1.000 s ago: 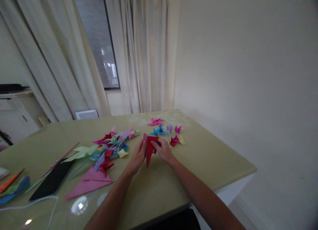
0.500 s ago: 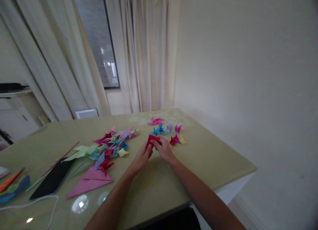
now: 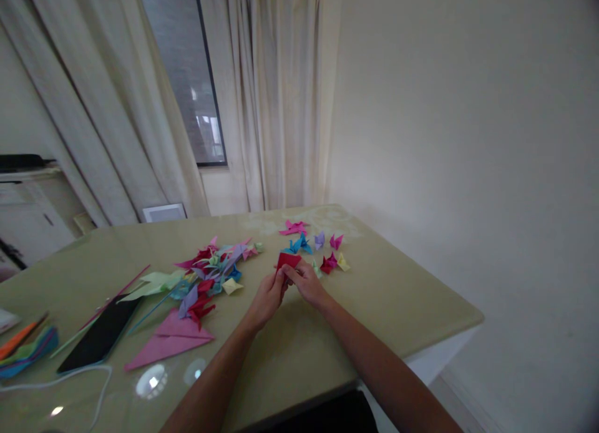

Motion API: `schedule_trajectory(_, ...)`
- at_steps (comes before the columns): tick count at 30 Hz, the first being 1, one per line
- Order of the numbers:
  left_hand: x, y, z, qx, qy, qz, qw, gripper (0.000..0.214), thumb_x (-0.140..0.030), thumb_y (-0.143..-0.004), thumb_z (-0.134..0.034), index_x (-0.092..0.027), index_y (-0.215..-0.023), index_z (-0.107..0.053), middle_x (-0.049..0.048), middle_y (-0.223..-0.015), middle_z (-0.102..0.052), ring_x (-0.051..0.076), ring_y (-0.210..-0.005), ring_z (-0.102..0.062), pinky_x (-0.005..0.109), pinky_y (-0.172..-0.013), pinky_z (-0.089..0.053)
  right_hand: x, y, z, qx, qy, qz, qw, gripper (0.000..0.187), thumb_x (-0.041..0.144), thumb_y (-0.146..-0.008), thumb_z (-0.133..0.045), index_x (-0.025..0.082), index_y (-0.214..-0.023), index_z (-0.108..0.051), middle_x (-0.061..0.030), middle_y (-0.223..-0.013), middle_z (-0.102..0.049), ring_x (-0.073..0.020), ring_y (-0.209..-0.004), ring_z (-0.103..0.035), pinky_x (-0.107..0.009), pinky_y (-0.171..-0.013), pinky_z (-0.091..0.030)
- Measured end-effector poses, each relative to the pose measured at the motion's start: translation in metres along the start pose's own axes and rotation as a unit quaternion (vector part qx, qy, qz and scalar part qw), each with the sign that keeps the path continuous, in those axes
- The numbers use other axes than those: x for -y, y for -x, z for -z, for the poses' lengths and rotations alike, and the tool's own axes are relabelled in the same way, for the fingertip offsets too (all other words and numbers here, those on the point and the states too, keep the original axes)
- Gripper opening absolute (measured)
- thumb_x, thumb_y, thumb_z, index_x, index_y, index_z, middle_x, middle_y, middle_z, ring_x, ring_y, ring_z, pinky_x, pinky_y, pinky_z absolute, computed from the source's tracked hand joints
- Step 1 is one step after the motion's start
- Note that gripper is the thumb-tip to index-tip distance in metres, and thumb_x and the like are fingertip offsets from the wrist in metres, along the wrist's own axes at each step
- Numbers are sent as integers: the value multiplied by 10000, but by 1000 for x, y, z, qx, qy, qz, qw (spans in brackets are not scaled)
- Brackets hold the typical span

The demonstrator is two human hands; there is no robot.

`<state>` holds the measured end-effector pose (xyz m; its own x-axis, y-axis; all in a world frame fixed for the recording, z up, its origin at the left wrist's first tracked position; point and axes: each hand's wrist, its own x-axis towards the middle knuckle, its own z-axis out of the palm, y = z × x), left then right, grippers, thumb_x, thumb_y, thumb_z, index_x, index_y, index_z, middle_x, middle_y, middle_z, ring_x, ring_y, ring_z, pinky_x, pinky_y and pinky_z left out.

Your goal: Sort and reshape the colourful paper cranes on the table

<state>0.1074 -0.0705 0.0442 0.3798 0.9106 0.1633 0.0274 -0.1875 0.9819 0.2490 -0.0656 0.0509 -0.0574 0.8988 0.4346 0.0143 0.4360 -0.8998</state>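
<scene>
A small piece of folded red paper (image 3: 288,259) is pinched between my two hands, above the middle of the table. My left hand (image 3: 270,294) grips its lower left side, fingers curled behind it. My right hand (image 3: 306,282) presses on its lower right edge with the thumb; the other fingers are partly hidden. Just beyond the paper lie blue folded paper cranes (image 3: 299,243). To the right sit a dark pink crane (image 3: 329,262) and a pale yellow one (image 3: 343,262). A pale green one (image 3: 317,269) shows beside my right hand.
A pile of colourful paper cranes (image 3: 219,264) lies left of my hands. Closer in are a large pink folded sheet (image 3: 171,340), a black phone (image 3: 100,334), a white cable (image 3: 60,383) and several coloured papers (image 3: 30,352). The table's edge (image 3: 444,333) runs along the right.
My right thumb and fingers have shifted slightly on the red paper, which now stands a little more upright. The pale green crane beside my right hand has come into view.
</scene>
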Motion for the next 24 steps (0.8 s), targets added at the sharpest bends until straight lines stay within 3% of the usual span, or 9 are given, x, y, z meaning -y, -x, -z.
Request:
schedule_trajectory(3, 0, -5, 7, 6, -61, -26, 998, 655, -777, -968, -336, -200, -777, -580, -51, -583, -432, 115, -493, -379, 252, -488, -287, -3, -1, -1, -21, 23, 24, 999, 507, 666, -935, -627, 202, -742, -691, 0, -710, -576, -138, -605, -518, -270, -580, -446)
schedule_trajectory(6, -3, -12, 30, -38, -226, -75, 971, 674, -663, -1032, -239, -197, -760, -643, 34, -665, -595, 179, -616, -557, 304, -614, -443, -6, -3, 3, -79, 38, 40, 995, 494, 645, -940, -627, 215, -697, -636, -1, -704, -565, -152, -647, -516, -269, -598, -432)
schedule_trajectory(9, -4, -15, 63, -155, -395, -81, 902, 599, -470, -1062, -227, -185, -869, -717, 136, -909, -726, 265, -915, -677, 386, -863, -505, -9, -5, 8, -114, 48, 24, 992, 508, 670, -921, -630, 227, -678, -576, 18, -630, -493, -153, -619, -462, -261, -559, -377)
schedule_trajectory(11, 0, -12, 83, -223, -484, -48, 845, 496, -391, -1045, -298, -166, -1041, -739, 199, -1148, -725, 338, -1145, -638, 477, -986, -465, -11, -5, 9, -106, 54, 14, 993, 520, 688, -922, -612, 232, -680, -554, 29, -603, -453, -148, -585, -424, -265, -539, -347)
schedule_trajectory(13, 7, -9, 96, -250, -560, -3, 790, 444, -353, -1027, -358, -161, -1212, -713, 226, -1315, -678, 398, -1253, -577, 557, -1024, -422, -12, -4, 8, -95, 62, 14, 993, 524, 697, -925, -601, 233, -684, -557, 31, -606, -446, -145, -572, -409, -271, -541, -344)
schedule_trajectory(15, 14, -7, 104, -242, -615, 33, 750, 451, -328, -1024, -372, -178, -1334, -663, 214, -1379, -663, 407, -1259, -578, 579, -1022, -410, -13, -3, 6, -84, 69, 20, 994, 523, 691, -928, -602, 231, -682, -568, 26, -625, -461, -145, -579, -420, -275, -559, -359)
schedule_trajectory(18, 21, -9, 107, -221, -630, 64, 742, 457, -318, -1027, -355, -162, -1336, -654, 199, -1307, -711, 387, -1207, -625, 559, -1012, -407, -14, -3, 4, -78, 78, 36, 993, 503, 666, -941, -605, 229, -694, -585, 21, -656, -485, -145, -598, -448, -275, -588, -384)
schedule_trajectory(24, 25, -13, 108, -246, -653, 114, 707, 481, -408, -1021, -367, -108, -1176, -710, 216, -1208, -748, 378, -1181, -640, 511, -1014, -377, -19, -4, 7, -70, 110, 58, 990, 511, 646, -976, -566, 219, -699, -617, 14, -661, -518, -153, -645, -490, -269, -625, -416)
